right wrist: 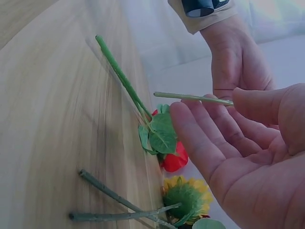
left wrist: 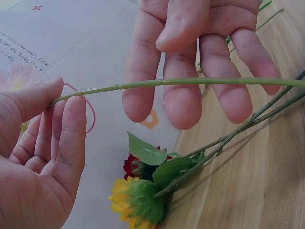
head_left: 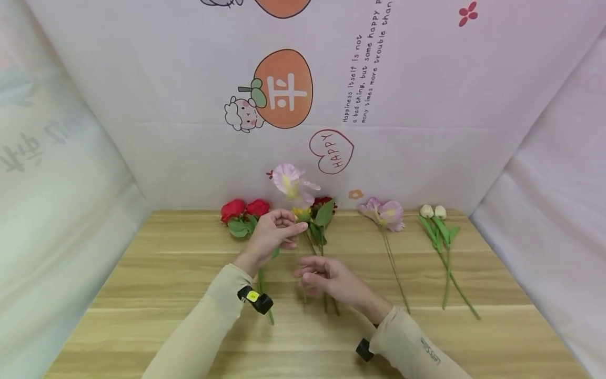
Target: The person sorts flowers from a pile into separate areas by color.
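Note:
A pale lilac flower (head_left: 291,181) stands upright above the table, its thin green stem (left wrist: 143,84) pinched between the thumb and fingers of my left hand (head_left: 272,234). Lower down, my right hand (head_left: 333,279) is beside that stem. Its fingers (left wrist: 183,107) extend loosely behind the stem in the left wrist view, and the thumb stays apart from them. Whether the right fingers touch the stem I cannot tell. Just behind the hands lie a yellow sunflower (head_left: 302,214) and a dark red flower (head_left: 322,201) with green leaves, their stems crossing.
Red roses (head_left: 233,209) lie at the left, partly behind the left forearm. To the right are another lilac flower (head_left: 390,213) and two white tulips (head_left: 440,212) with crossed stems. A printed white cloth (head_left: 407,95) rises behind the wooden table (head_left: 156,295).

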Demonstrator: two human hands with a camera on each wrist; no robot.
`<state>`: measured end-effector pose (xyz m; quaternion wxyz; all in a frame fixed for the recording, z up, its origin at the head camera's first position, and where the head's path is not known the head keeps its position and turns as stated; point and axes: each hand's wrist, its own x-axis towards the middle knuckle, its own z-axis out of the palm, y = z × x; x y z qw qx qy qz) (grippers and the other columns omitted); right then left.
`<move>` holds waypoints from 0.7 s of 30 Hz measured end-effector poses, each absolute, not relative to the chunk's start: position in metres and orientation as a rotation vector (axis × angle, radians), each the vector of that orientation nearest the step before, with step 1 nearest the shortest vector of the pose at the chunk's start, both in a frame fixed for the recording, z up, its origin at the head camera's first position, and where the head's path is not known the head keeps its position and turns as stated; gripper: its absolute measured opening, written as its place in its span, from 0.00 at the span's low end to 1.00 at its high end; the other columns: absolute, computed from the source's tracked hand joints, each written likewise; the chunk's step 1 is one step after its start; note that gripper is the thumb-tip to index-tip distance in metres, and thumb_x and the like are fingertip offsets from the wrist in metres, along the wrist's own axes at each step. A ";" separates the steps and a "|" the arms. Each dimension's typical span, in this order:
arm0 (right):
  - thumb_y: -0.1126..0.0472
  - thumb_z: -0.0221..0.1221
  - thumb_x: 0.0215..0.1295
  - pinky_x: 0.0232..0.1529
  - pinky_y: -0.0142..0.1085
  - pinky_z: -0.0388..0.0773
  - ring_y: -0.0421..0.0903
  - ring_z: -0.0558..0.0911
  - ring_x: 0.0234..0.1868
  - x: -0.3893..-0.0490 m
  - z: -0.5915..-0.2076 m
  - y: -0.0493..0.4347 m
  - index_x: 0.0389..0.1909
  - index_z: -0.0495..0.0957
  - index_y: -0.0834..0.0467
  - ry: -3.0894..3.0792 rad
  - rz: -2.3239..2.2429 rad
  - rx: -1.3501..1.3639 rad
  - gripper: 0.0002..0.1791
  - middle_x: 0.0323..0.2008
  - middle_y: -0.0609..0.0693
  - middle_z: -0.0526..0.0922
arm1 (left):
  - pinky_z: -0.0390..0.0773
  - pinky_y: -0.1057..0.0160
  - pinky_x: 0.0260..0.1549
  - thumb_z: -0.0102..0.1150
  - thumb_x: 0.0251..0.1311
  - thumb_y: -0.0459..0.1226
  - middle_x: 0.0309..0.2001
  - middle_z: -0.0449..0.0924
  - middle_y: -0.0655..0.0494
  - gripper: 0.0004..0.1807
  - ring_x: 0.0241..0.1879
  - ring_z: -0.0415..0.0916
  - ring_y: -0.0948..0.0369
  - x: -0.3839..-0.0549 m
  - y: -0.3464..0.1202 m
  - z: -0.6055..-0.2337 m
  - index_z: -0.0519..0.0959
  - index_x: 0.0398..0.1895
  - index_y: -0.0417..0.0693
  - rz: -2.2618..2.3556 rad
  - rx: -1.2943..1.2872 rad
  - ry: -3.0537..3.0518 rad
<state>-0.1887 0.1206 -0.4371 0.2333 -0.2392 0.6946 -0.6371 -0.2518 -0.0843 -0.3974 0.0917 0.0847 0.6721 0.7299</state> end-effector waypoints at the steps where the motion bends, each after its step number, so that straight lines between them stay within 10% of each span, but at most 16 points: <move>1: 0.63 0.54 0.78 0.53 0.51 0.82 0.69 0.78 0.58 -0.189 -0.437 0.121 0.70 0.64 0.71 1.906 -1.748 -0.656 0.26 0.60 0.71 0.76 | 0.87 0.57 0.30 0.74 0.59 0.37 0.32 0.80 0.54 0.20 0.25 0.78 0.60 -0.252 -0.084 -0.397 0.74 0.46 0.35 2.168 0.254 1.991; 21: 0.64 0.56 0.76 0.44 0.48 0.86 0.56 0.86 0.44 -0.188 -0.442 0.131 0.62 0.73 0.69 1.945 -1.700 -0.643 0.18 0.49 0.67 0.82 | 0.86 0.60 0.30 0.75 0.58 0.37 0.36 0.83 0.50 0.20 0.26 0.79 0.60 -0.249 -0.073 -0.403 0.79 0.49 0.37 2.141 0.268 1.974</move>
